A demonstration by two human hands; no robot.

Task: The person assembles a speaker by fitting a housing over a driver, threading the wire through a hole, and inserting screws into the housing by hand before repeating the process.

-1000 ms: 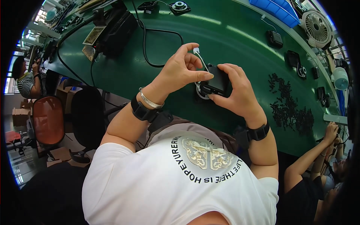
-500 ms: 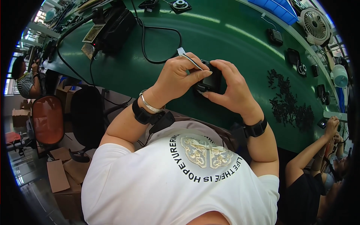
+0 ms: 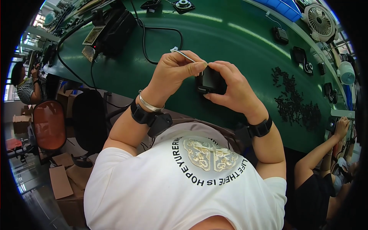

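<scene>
My left hand [image 3: 174, 73] pinches a thin silver tweezer-like tool [image 3: 183, 55], its tip meeting a small black box-shaped device [image 3: 210, 80]. My right hand [image 3: 234, 90] grips that black device from the right and below, holding it above the green table [image 3: 230, 42]. Both wrists wear black bands; the left also has a silver bracelet. The tool's tip is hidden behind my left thumb.
A black machine [image 3: 115, 27] with cables sits at the table's far left. A heap of small black parts [image 3: 295, 103] lies to the right. Black devices, a white fan [image 3: 320, 17] and blue bins line the far edge. A co-worker's arm [image 3: 326, 145] reaches in at right; another person [image 3: 27, 88] sits far left.
Both hands have shifted slightly with the device; the left hand has turned the tool so it now lies across the top of the fingers toward the device.
</scene>
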